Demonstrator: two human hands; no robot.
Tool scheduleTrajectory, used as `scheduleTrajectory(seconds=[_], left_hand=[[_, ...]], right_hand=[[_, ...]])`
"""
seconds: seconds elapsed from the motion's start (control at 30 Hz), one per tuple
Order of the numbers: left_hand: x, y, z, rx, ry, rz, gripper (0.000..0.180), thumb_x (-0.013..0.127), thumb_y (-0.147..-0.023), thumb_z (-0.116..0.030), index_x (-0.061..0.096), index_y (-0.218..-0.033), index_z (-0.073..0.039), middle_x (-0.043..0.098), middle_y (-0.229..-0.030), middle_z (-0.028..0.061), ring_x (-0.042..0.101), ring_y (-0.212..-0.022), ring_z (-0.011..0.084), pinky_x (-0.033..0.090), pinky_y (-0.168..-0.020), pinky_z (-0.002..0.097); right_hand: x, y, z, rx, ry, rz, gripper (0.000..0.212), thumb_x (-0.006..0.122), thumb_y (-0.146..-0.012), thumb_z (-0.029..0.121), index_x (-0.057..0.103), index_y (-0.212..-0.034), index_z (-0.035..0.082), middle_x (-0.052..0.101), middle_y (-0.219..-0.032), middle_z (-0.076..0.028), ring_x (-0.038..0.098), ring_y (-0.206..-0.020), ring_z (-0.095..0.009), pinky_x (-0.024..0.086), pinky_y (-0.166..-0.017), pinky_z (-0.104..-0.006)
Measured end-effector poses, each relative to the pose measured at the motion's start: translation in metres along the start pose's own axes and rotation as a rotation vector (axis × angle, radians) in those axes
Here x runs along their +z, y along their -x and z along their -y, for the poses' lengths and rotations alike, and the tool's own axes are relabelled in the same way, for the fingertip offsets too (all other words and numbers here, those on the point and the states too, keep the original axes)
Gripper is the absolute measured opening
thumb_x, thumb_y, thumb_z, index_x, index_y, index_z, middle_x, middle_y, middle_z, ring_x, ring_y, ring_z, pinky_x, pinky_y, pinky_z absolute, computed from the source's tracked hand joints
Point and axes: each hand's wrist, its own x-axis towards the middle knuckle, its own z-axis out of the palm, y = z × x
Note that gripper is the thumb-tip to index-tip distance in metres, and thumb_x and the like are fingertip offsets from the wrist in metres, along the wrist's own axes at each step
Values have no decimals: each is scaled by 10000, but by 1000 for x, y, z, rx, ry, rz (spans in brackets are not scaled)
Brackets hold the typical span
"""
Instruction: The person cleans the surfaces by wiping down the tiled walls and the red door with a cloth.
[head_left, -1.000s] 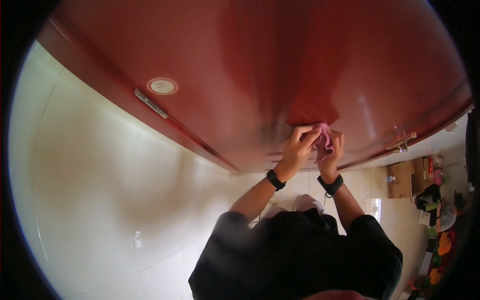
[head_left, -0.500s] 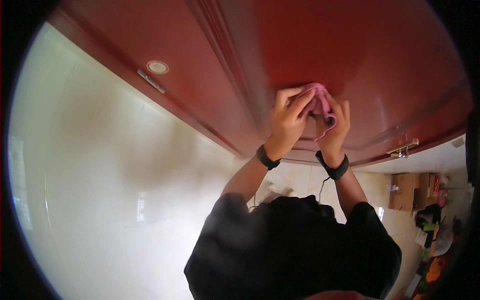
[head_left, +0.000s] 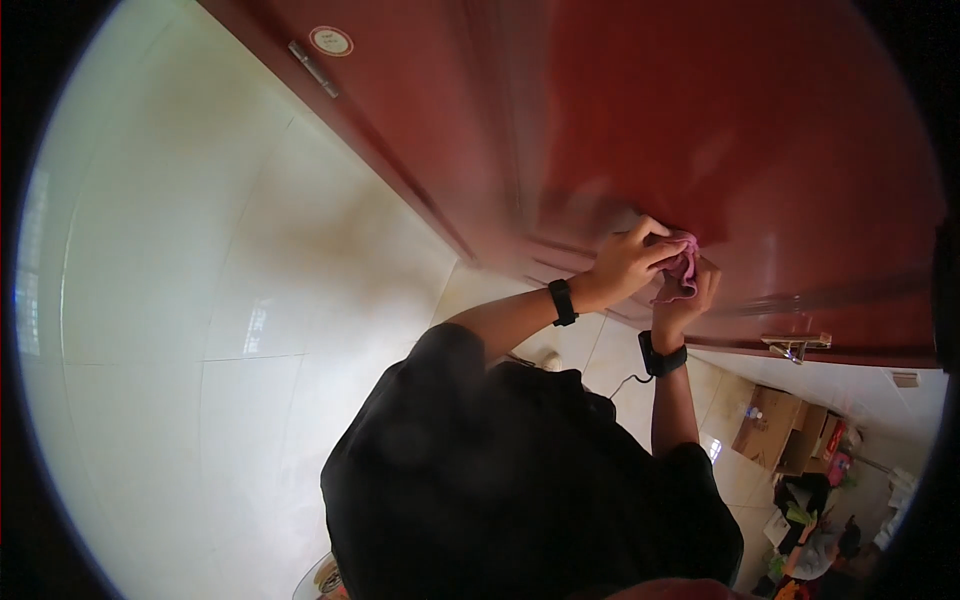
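A bunched pink cloth [head_left: 683, 272] is gripped between my two hands, close against a glossy dark red panelled door [head_left: 640, 120]. My left hand [head_left: 625, 266] has its fingers bent over the cloth's left side. On the cloth's right side my right hand [head_left: 690, 297] is closed, with its fingertips partly hidden behind the fabric. The cloth's lower edge hangs loose between the hands. Each wrist wears a black band, and a thin cable runs down from the right one.
A metal door handle [head_left: 796, 345] juts out to the right of my hands. At the door's left edge are a hinge [head_left: 313, 68] and a round white sticker [head_left: 331, 41]. Pale tiled wall [head_left: 150, 250] fills the left. An open cardboard box [head_left: 768, 428] and assorted items sit at lower right.
Both hands have moved with the cloth to the right and lower on the door panel, nearer the handle. The view has turned, so hinge and sticker appear higher.
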Motion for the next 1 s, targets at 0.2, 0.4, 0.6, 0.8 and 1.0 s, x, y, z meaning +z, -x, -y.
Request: scheduleTrajectory(seconds=[0.2,0.4,0.6,0.8,1.0], left_hand=[[-48,32,37,-151,9,110,412,767,-694,-1,703,-1075,-142,580,-1036,53,661,-795,244,574,-639,353],[-137,55,92,-214,-83,131,404,671,-774,22,666,-1158,-102,565,-1086,73,647,-884,258,558,-729,362],[-186,81,150,-226,-107,-12,447,635,-754,106,664,-1156,-86,565,-1107,93,648,-909,265,553,-758,354],[-242,58,155,-214,-143,-112,459,625,-743,133,676,-1145,-82,586,-1121,115,649,-908,281,551,-757,355],[-268,-23,123,-83,-191,-310,513,635,-719,141,681,-1158,-120,597,-1110,115,653,-913,289,556,-743,347]], right_hand=[[39,25,13,-57,41,191,402,658,-738,-49,667,-1126,58,627,-1024,-141,640,-921,-328,535,-776,-380],[114,42,55,-126,58,416,523,631,-636,-58,669,-1132,103,626,-1042,-98,656,-889,-298,547,-717,-373],[181,56,89,-246,82,509,487,645,-638,-38,640,-1108,91,616,-1016,-70,646,-738,-305,537,-589,-356],[218,40,148,-284,7,497,452,642,-671,-37,646,-1107,82,624,-1003,-74,654,-774,-296,535,-606,-357],[208,-28,209,-320,-92,337,440,622,-723,-32,656,-1147,80,625,-994,-96,650,-806,-298,539,-650,-351]])
